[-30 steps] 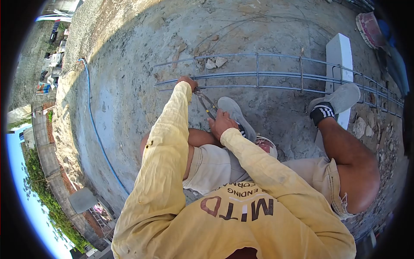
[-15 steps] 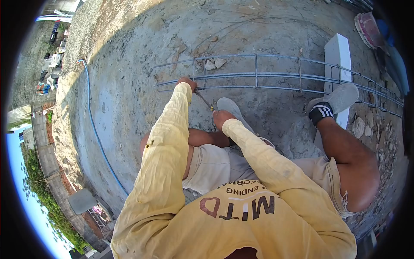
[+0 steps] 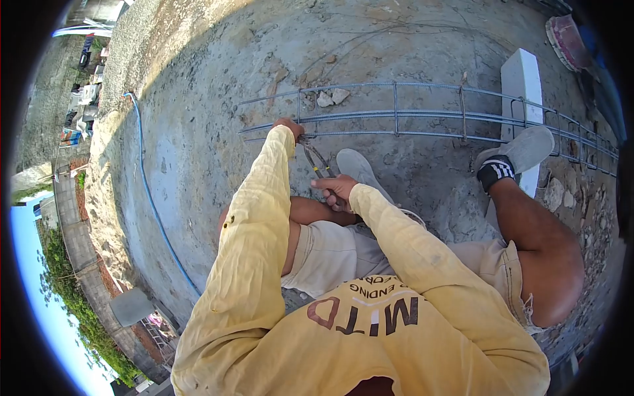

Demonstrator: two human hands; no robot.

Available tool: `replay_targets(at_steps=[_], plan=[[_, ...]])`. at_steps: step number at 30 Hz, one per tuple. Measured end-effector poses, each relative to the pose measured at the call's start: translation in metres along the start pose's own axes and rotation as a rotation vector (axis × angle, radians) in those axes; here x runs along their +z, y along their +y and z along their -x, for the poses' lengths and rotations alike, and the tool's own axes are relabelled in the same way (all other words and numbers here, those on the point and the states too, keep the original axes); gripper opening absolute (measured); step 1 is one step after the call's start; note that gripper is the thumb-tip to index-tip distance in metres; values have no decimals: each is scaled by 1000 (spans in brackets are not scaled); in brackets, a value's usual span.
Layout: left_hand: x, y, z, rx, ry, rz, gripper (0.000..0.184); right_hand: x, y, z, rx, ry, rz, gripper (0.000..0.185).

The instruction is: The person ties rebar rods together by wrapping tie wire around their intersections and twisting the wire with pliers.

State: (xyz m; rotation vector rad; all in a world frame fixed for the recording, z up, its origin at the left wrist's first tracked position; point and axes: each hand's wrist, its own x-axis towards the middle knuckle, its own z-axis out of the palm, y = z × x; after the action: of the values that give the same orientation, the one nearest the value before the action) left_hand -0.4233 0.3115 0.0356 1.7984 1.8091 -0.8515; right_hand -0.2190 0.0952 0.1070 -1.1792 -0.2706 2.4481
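A rebar cage [image 3: 396, 115] of long thin bars with square stirrups runs from centre left to the right edge. At its left end, my left hand [image 3: 288, 128] is closed on the lower bars beside a stirrup; its fingertips are partly hidden. My right hand [image 3: 339, 189] holds a pair of pincers [image 3: 322, 160] by the handles, which have yellow marks and stand spread apart. The pincers' jaws point up toward the bars, close under my left hand. Whether a tie wire sits in the jaws is too small to tell.
A white block [image 3: 520, 76] supports the cage on the right, near my shoe [image 3: 533, 146]. Small stones [image 3: 332, 98] lie between the bars. A blue hose [image 3: 146, 185] crosses the rough concrete ground on the left. A pinkish bucket [image 3: 568, 43] stands at the upper right.
The pincers' handles have gone from nearly together to spread apart. My right hand has dropped slightly, and its fingers have loosened. My left hand stays at the cage.
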Motion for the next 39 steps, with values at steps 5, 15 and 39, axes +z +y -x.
replay_targets(at_steps=[5,15,39], plan=[[-7,15,8,-121,-60,219,36,18,15,10,-381,864,1059,57],[-2,11,13,-50,-10,477,28,-6,27,-29,-252,330,491,59],[-9,6,12,66,-25,2,31,-13,6,-16,66,-83,-101,41]])
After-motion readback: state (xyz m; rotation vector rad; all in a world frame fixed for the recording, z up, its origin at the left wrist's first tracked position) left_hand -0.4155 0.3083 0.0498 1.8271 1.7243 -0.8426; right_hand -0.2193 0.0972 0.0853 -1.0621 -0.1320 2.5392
